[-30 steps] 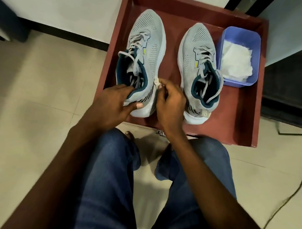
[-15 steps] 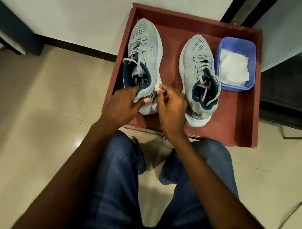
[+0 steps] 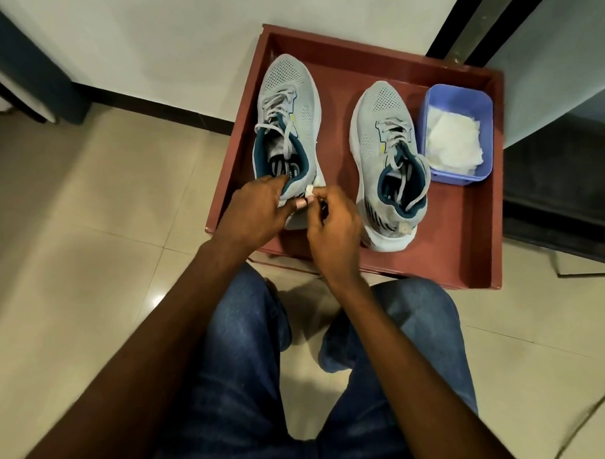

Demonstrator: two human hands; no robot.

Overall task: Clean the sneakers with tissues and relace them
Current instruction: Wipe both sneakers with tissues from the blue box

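I am on the cleaning step, working at the heel of the left sneaker [image 3: 288, 126], which stands in the red tray [image 3: 473, 244] with its toe pointing away from me. My left hand [image 3: 256, 210] grips the heel collar from the outer side, thumb across the back, to hold the shoe steady. My right hand [image 3: 331, 221] is clenched on a small wad of tissue [image 3: 309, 190], pinched at the fingertips and pressed to the inner heel edge; so little of the wad shows that I cannot say how much paper is left in it.

The next move, as I judge it, is to rub along the white sole rim toward the toe, and that calls for the left grip to hold firm so the shoe does not slide in the tray. The laces are loose on both shoes, so relacing is not yet done.

The right sneaker [image 3: 387, 157] stands just beside, near my right knuckles, and could be nudged if I sweep wide. Beyond it, against the tray's far right wall, a blue tub [image 3: 458, 93] holds fresh tissues [image 3: 454, 143] within easy reach. A cable [image 3: 588, 411] trails on the floor at my right, well apart from the work.
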